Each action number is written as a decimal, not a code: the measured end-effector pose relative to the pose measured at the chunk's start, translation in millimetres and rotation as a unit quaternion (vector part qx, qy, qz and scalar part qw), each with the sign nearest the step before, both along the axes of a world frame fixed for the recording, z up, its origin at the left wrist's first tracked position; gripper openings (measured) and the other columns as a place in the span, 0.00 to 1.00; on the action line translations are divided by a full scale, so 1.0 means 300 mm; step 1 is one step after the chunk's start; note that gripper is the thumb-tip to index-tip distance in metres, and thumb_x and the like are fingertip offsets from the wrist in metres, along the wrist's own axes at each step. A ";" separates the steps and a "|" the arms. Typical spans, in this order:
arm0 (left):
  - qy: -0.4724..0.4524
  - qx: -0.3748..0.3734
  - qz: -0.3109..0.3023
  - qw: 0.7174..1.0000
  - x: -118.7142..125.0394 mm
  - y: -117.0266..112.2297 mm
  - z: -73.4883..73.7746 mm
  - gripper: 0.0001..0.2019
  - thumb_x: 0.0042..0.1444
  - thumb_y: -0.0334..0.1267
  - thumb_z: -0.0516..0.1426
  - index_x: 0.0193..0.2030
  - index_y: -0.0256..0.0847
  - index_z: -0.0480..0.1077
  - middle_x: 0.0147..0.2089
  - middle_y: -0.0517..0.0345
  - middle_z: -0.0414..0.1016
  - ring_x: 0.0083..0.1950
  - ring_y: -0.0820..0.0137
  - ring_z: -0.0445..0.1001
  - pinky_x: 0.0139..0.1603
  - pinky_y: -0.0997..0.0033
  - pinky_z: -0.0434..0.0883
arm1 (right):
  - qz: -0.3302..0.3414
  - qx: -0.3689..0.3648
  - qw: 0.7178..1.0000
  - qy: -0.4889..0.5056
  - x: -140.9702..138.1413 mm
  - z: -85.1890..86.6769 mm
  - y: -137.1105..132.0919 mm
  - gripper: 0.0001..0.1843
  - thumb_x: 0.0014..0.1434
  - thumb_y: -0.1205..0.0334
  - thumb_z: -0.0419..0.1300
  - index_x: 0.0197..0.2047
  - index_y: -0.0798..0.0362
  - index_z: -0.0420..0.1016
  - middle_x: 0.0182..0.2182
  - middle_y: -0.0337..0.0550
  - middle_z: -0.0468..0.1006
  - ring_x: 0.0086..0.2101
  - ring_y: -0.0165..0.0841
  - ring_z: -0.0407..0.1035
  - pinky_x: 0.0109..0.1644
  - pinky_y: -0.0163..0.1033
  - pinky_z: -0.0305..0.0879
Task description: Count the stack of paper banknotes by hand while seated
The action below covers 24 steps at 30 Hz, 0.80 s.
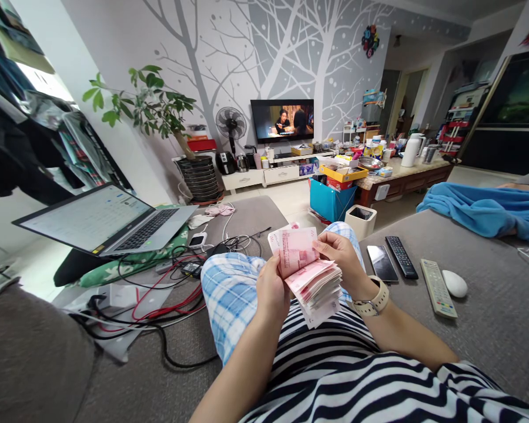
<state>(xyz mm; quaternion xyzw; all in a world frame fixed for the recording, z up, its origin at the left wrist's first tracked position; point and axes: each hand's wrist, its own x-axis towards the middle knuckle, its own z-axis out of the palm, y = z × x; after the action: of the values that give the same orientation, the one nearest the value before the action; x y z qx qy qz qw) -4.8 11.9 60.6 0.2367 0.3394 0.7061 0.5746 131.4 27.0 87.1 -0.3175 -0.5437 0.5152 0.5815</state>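
Note:
A thick stack of pinkish-red banknotes (315,285) is held above my lap, its ends fanned out toward me. My left hand (273,285) is closed round the left side of the stack, thumb on top. At the upper right, my right hand (341,255) pinches the edge of a raised banknote (296,249), which stands apart from the thicker part of the stack. The fingers behind the notes are partly hidden. A pale watch (372,298) is on my right wrist.
On the sofa to my right lie a smartphone (382,262), a black remote (401,257), a light remote (438,288) and a white mouse (454,284). To my left are an open laptop (147,229) and tangled cables (176,311). A cluttered table (401,170) stands ahead.

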 end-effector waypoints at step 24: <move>0.100 0.000 0.041 0.994 -0.002 -0.024 0.034 0.09 0.45 0.43 0.58 0.25 0.38 0.70 0.24 0.58 0.73 0.26 0.70 0.69 0.30 0.70 0.67 | 0.015 0.011 1.000 0.004 -0.001 0.010 -0.003 0.14 0.50 0.52 0.66 0.24 0.52 0.70 0.21 0.35 0.67 0.23 0.28 0.57 0.26 0.36 0.52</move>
<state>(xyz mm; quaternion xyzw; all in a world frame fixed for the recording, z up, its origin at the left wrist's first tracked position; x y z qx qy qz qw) -5.3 4.7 70.8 0.2918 0.4045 0.7018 0.5087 131.2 25.9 90.0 -0.3014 -0.5516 0.5189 0.5793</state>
